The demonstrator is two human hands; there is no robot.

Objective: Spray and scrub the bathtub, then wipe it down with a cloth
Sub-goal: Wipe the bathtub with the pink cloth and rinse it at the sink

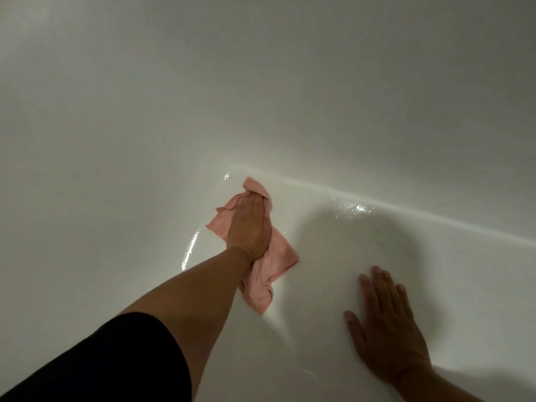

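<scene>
Down in the bathtub [429,256], the left hand [249,224] lies flat on the pink cloth [278,259]. The fingers are straight and together and the palm presses the fabric onto the white enamel: no pinch, just weight. The cloth is crumpled, its far tip poking out past the fingertips and its near end bunched beside the wrist. To the right and nearer, the right hand [388,323] is spread flat on the bare tub, holding nothing; it looks like a brace. This is the wipe-down, by my reckoning. Wet glints [359,208] show farther off to the right, and a bright streak [190,250] sits just left of the cloth, so those patches want a pass. Best bet: spread the cloth flatter under the palm, sweep in overlapping strokes toward the wet spots, and mind that bracing hand on slick enamel.
</scene>
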